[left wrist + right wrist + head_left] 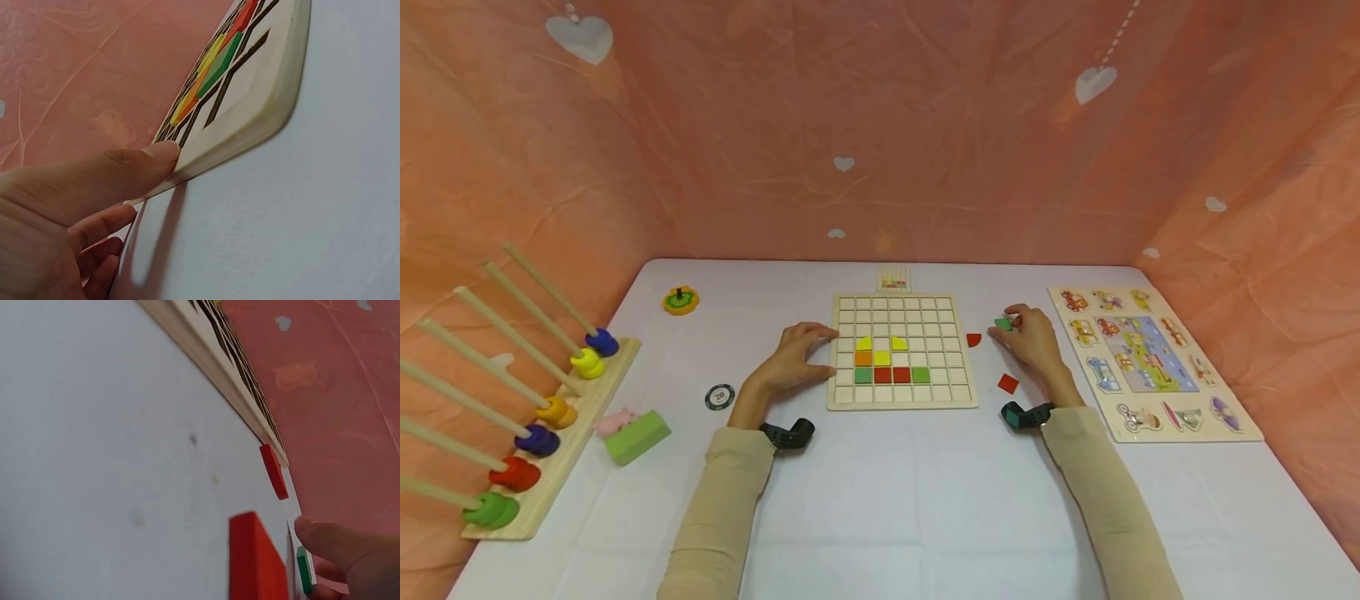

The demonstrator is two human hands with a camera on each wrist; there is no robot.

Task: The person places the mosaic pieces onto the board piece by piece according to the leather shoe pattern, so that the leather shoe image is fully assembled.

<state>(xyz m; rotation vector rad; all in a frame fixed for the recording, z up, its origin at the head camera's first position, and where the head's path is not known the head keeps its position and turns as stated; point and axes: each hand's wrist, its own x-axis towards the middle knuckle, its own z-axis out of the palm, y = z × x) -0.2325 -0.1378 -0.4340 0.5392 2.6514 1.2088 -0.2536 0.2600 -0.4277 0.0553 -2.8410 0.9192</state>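
A wooden grid board (902, 400) lies on the table, with several coloured pieces in its squares: two curved yellow pieces, an orange square (864, 358), a yellow square (882, 358), and a row of green and red squares. My left hand (790, 358) touches the board's left edge, thumb and fingers spread apart; in the left wrist view the thumb (159, 152) rests on the rim. Right of the board, my right hand (1033, 337) pinches a green piece (1003, 323) between thumb and fingers. Close by lie a curved red piece (973, 340) and a red square (1008, 383).
A small pattern card (893, 280) lies behind the board. On the right is a wooden picture puzzle (1082, 333). To the left are a peg stand (568, 433) with coloured rings, a green block (637, 437), a pink pig figure (616, 422), a round chip (719, 397) and a flower-shaped piece (681, 300).
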